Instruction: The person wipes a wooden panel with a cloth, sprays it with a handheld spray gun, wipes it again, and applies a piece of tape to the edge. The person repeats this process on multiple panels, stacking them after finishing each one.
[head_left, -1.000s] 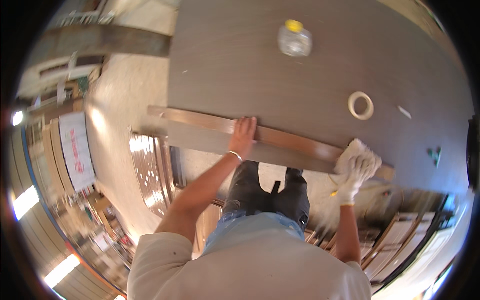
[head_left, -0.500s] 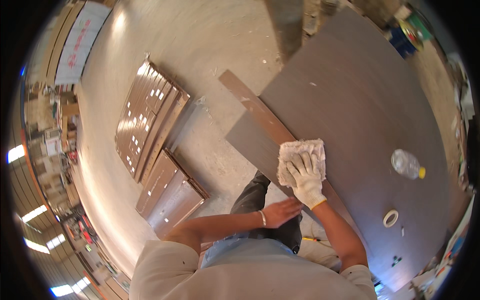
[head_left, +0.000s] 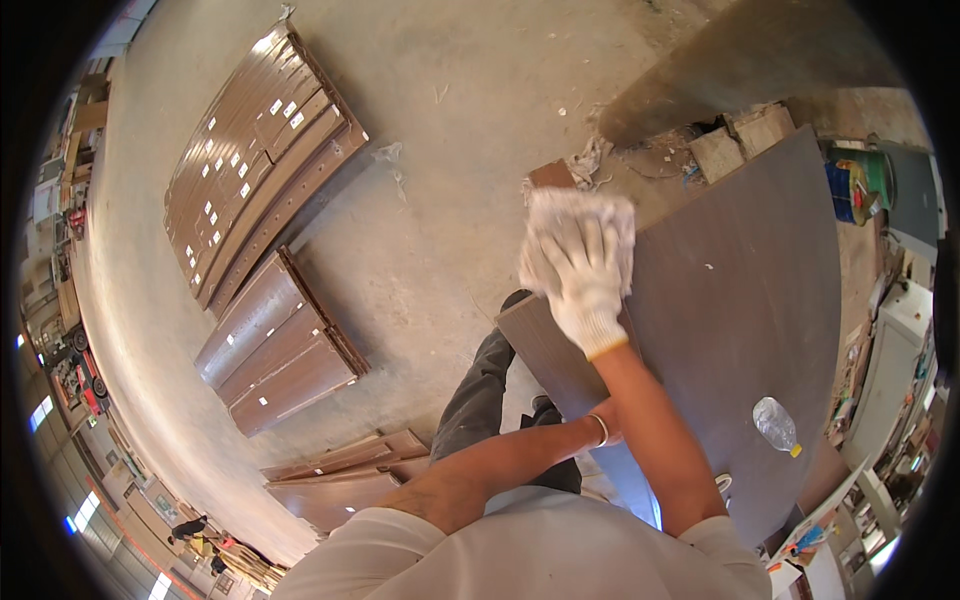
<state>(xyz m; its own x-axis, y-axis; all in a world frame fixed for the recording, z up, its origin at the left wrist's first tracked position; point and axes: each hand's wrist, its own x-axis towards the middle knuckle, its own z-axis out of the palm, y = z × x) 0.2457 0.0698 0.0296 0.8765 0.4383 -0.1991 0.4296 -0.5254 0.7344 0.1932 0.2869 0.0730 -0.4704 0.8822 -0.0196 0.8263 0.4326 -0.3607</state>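
A brown tabletop (head_left: 745, 290) spreads to the right of the gloved fingers; a clear bottle (head_left: 775, 425) with a yellow cap lies on it, right of the fingers and nearer the body; pale floor (head_left: 450, 180) fills the space ahead and left of them; well left lie stacks of brown boards (head_left: 265, 150) with white labels; a thick post (head_left: 740, 75) and a blue drum (head_left: 845, 192) stand beyond the fingers to the right.

The right hand (head_left: 585, 285) lies flat on a fluffy cloth (head_left: 580, 208), its fingers slightly apart; the end of a brown strip (head_left: 551, 176) shows just past the fingertips, the rest mostly covered by cloth and arm; the left hand (head_left: 611, 418) is largely behind the right forearm, so I cannot tell how its fingers stand.

Half a second ago the cloth was midway along the strip; now it is near the far end; the left hand, then in plain sight, is mostly hidden.
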